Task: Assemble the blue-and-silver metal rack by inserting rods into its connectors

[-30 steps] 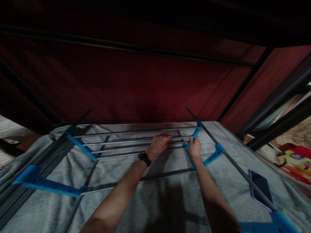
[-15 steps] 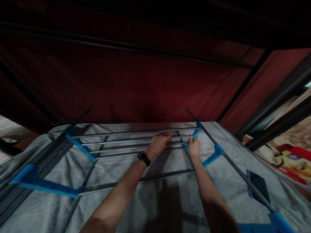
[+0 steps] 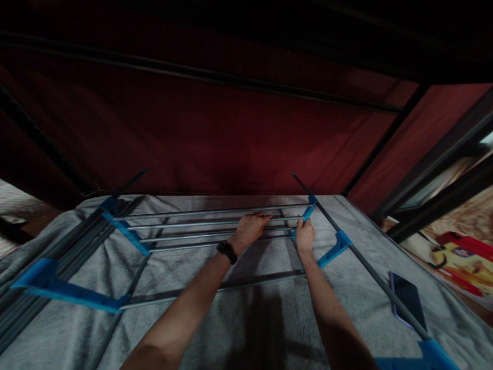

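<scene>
A rack of grey metal tubes joined by blue plastic brackets lies on a grey blanket (image 3: 239, 329). My left hand (image 3: 249, 228), with a dark watch (image 3: 227, 252) on its wrist, is closed over the rack's middle metal rods (image 3: 192, 223), near their right half. Its fingertips are partly hidden. My right hand (image 3: 305, 236) grips the blue bracket (image 3: 309, 209) at the rods' right end, its thumb pressed on top. At the left ends of the rods sits a matching blue bracket (image 3: 129, 234). Nearer to me a single crossbar (image 3: 265, 279) runs beneath my forearms.
Several loose-looking grey tubes (image 3: 82, 257) lie bundled at the left. A phone (image 3: 408, 298) rests on the blanket at the right, under a side tube (image 3: 370, 267). Dark red fabric on a dark frame (image 3: 215, 77) stands behind. A red and yellow package (image 3: 462, 262) is at far right.
The view has shifted very slightly. My right hand and the bracket it grips appear a little further left; my left hand stays on the rods.
</scene>
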Available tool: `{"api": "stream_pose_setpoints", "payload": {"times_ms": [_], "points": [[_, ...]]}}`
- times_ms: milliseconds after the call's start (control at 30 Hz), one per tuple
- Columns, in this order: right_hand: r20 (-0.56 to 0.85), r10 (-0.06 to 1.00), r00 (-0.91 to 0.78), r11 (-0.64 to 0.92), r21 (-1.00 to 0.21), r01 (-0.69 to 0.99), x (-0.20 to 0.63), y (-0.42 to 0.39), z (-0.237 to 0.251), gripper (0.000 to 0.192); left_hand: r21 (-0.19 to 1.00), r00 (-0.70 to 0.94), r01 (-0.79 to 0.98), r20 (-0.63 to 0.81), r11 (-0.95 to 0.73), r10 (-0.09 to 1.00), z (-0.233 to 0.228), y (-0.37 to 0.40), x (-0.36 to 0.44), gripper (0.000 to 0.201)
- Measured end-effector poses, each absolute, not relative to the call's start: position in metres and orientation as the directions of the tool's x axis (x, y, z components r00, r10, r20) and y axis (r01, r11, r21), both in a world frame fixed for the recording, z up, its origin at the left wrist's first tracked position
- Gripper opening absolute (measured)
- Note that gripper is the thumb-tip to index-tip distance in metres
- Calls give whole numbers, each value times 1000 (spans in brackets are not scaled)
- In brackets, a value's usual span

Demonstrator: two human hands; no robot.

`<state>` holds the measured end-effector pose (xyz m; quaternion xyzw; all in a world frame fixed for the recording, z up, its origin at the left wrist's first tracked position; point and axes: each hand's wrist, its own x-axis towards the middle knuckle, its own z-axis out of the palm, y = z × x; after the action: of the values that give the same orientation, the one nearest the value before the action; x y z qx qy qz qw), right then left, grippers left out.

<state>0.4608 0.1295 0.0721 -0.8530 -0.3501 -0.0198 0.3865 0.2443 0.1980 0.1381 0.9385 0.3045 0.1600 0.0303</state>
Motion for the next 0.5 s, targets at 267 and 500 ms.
{"api": "stream_pose_setpoints", "payload": {"times_ms": [267, 500], "points": [[296, 556, 777, -494, -634, 595, 457, 131, 72, 31, 140, 770, 560, 275, -816, 575, 139, 199, 247, 43], [263, 606, 751, -449, -666, 596, 464, 125, 76, 31, 153, 757, 518, 376, -842, 534, 144, 180, 234, 41]]}}
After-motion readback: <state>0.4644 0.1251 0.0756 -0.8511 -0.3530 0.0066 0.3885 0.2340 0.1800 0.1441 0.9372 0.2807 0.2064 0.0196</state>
